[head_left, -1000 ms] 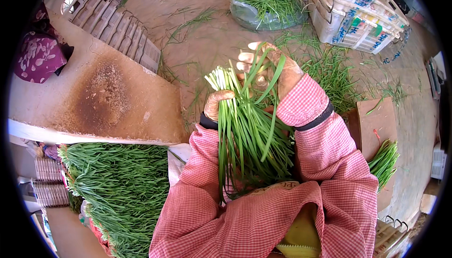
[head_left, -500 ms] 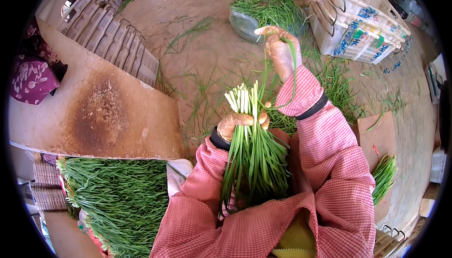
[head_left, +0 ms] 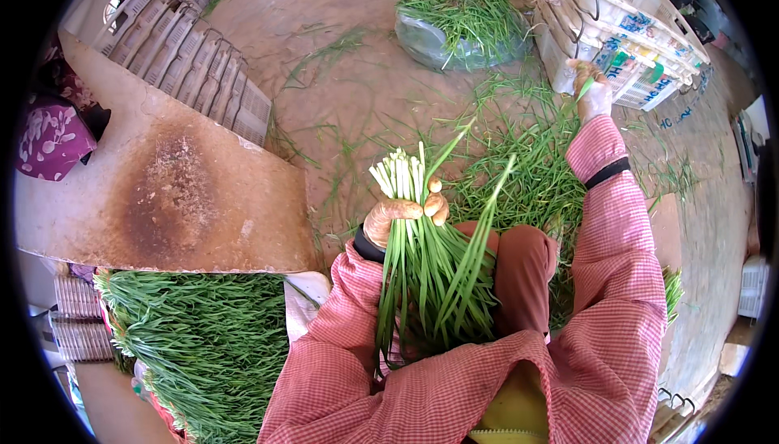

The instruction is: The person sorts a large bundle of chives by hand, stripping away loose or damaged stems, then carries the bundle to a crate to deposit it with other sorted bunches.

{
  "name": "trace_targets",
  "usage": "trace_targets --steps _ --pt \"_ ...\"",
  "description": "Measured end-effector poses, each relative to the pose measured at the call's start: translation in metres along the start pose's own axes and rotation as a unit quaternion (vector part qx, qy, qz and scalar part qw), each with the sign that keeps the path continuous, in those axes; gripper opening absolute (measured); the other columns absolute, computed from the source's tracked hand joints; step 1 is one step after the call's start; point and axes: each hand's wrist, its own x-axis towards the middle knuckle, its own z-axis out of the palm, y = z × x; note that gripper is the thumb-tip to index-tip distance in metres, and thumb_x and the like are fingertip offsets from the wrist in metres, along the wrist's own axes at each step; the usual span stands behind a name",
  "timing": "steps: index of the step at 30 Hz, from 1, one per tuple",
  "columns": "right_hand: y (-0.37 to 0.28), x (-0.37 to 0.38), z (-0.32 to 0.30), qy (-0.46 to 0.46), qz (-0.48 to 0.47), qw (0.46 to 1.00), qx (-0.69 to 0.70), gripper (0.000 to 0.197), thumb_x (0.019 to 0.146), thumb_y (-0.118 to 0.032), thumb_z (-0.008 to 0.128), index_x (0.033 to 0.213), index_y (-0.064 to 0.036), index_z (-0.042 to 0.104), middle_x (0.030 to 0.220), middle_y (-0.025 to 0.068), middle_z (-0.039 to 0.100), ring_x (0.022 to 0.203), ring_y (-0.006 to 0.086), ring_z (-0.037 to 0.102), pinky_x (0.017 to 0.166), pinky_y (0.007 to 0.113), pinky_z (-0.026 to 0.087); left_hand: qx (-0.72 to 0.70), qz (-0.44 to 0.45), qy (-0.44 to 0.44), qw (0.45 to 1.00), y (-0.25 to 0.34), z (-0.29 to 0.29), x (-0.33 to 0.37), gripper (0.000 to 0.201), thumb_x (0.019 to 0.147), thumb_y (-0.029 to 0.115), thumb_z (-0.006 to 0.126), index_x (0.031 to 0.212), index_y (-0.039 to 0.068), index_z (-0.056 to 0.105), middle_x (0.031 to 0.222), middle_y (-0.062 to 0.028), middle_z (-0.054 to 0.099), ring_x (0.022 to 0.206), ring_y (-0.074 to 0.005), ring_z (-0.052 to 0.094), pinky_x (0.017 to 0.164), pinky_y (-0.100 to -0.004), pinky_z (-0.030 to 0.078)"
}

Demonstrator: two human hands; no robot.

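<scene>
In the middle, my left hand [head_left: 399,215] is closed round a bunch of garlic chives [head_left: 438,270], pale cut ends upward and green leaves hanging over my lap. One leaf [head_left: 449,152] sticks out to the upper right from the top of the bunch. A separate chive stalk [head_left: 489,213] slants beside the bunch, its pale tip up; whether anything holds it I cannot tell. My right hand [head_left: 592,91] is stretched out to the far right, fingers bent, with a green chive leaf [head_left: 585,88] at them. Below it lies a heap of loose leaves [head_left: 527,176].
Chives lie massed [head_left: 203,347] at the lower left beside a stained board [head_left: 268,209]. Stacked crates stand at left [head_left: 211,79] and far right [head_left: 560,47]. A clear bag of greens [head_left: 422,42] sits ahead. Another bunch [head_left: 673,294] lies at right.
My right hand has swung from above the bunch out to the right with a leaf. The left hand and bunch have shifted slightly left. A stalk now slants apart beside the bunch.
</scene>
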Motion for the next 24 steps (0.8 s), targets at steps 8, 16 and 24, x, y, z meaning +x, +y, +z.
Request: trace_targets --steps 8,16,24 --pt "-0.003 -0.108 0.002 -0.266 0.063 0.88 -0.388 0.085 0.069 -0.044 0.068 0.133 -0.0056 0.027 0.129 0.022 0.038 0.124 0.0313 0.031 0.1 0.035 0.027 0.061 0.055 0.056 0.995 0.0 0.01 -0.001 0.04 0.062 0.011 0.061 0.1 0.003 0.051 0.069 -0.0026 0.048 0.068 -0.0186 0.045 0.063 -0.0278 0.038" --pt "-0.059 -0.204 0.035 -0.504 0.216 0.829 0.108 0.058 0.083 -0.051 0.044 0.107 0.001 0.053 0.109 0.013 0.054 0.1 0.0223 0.049 0.093 0.035 0.035 0.06 0.026 0.08 0.995 -0.004 0.021 -0.002 0.039 0.061 0.011 0.061 0.098 0.004 0.05 0.069 -0.0025 0.048 0.068 -0.019 0.046 0.065 -0.0293 0.037" --pt "-0.09 -0.152 0.051 -0.351 0.411 0.773 0.333 0.033 0.09 -0.029 0.044 0.096 0.0017 0.055 0.072 0.0045 0.055 0.051 0.0068 0.037 0.04 0.016 0.032 0.053 0.005 0.022 0.998 -0.005 0.018 -0.003 0.041 0.064 0.008 0.063 0.103 0.002 0.049 0.077 -0.0045 0.05 0.075 -0.0196 0.048 0.071 -0.0306 0.039"
